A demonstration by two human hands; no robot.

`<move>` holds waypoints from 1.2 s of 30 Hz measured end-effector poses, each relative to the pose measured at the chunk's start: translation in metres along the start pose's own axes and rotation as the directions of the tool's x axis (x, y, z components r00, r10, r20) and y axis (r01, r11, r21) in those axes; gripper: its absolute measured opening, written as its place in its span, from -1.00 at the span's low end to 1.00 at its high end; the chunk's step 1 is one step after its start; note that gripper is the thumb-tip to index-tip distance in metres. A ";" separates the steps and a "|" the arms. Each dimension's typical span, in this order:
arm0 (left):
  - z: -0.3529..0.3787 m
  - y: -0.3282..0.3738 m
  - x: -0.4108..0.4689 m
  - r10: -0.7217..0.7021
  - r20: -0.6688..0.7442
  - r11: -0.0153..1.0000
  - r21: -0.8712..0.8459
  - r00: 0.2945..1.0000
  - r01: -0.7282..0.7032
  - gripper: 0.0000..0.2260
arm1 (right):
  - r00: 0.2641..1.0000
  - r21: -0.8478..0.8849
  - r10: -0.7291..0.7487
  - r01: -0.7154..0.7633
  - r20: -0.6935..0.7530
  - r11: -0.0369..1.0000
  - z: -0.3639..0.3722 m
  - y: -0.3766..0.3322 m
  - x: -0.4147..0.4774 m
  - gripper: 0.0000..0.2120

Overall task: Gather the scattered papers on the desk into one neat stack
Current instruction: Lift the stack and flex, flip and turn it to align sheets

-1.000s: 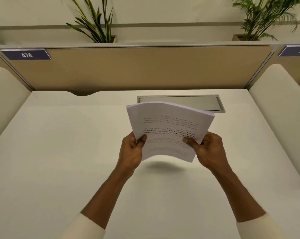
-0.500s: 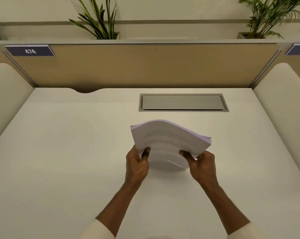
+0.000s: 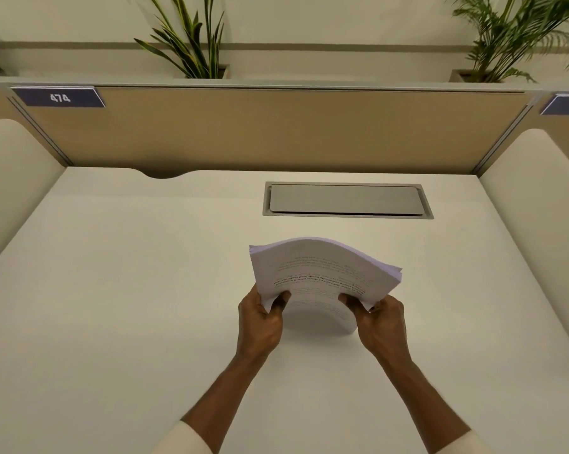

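White and bare, the desk (image 3: 119,290) fills most of what I see from beside the person, walled at the back by a tan partition (image 3: 276,129) carrying a number plate that reads 474 (image 3: 60,98), with potted plants (image 3: 191,44) on the ledge behind it. Padded side screens (image 3: 11,178) close the desk in on both sides. Beyond the fingers, set into the desk top, lies a closed grey cable hatch (image 3: 347,200).

No loose sheets show anywhere on the surface, so the gathering looks done and what remains is squaring and setting down.

All the papers (image 3: 322,273) are in one bundle, held upright between the two hands, arching away from the person above the fingers. The lower edge, below the thumbs, seems to touch the desk or sit just above it; I cannot tell which. That posture suits tapping the bottom edge on the desk so the sheets drop level. The top edges, at the far side of the right fingers, look slightly fanned, so the stack is not quite neat.

The left hand (image 3: 260,319) pinches the left edge, thumb on the near printed face, fingers hidden behind. The right hand (image 3: 379,322) does the same on the right edge. Both grips are closed on the paper, low down, which lets the top curl over freely.
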State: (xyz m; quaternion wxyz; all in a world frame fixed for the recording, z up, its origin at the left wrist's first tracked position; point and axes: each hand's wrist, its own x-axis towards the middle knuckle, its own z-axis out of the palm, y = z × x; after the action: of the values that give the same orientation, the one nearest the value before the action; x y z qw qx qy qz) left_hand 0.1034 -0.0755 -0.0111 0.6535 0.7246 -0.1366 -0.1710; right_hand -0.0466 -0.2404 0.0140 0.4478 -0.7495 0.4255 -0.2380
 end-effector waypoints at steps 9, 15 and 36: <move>0.002 -0.001 0.002 0.014 0.015 1.000 -0.005 1.000 -0.014 -0.74 | 0.999 0.043 0.041 -0.041 0.007 0.998 0.001 0.006 0.005 -0.83; 0.002 -0.004 0.003 0.009 0.019 0.998 0.056 1.000 -0.010 -0.74 | 0.998 0.060 0.056 -0.057 0.011 0.997 0.004 0.010 0.009 -0.81; -0.025 0.010 -0.001 -0.287 0.255 0.955 0.002 0.924 0.296 -0.68 | 0.849 0.229 0.189 -0.337 0.494 0.913 -0.033 0.015 0.031 -0.69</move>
State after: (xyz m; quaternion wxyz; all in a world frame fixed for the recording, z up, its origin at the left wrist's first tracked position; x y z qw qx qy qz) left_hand 0.1134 -0.0539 0.0008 0.6112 0.6972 -0.1063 -0.3593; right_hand -0.0613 -0.2855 0.0159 0.6752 -0.6393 0.3645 -0.0518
